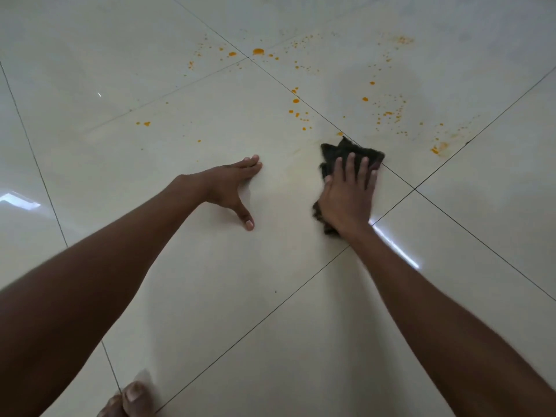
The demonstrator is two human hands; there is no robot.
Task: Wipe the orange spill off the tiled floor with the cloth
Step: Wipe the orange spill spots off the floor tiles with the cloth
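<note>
Glossy pale tiled floor point(210, 281), dark grout lines crossing. Orange spill point(296, 101) scattered as drops and specks ahead of both hands' fingers, faint yellowish smear between hands. Right hand point(346, 194) flat on dark cloth point(337, 152), fingers point(350, 164) straight, spread, pressing cloth to floor; cloth edge pokes out beyond fingertips, just short of nearest drops. Left hand point(231, 188) braced on floor, fingers straight, thumb splayed, holding nothing. Toes point(132, 398) at bottom edge.

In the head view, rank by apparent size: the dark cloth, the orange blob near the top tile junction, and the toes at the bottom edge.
1. dark cloth, partly under the right hand
2. toes, cut off by the frame and nearer the camera, so unsure
3. orange blob
</note>
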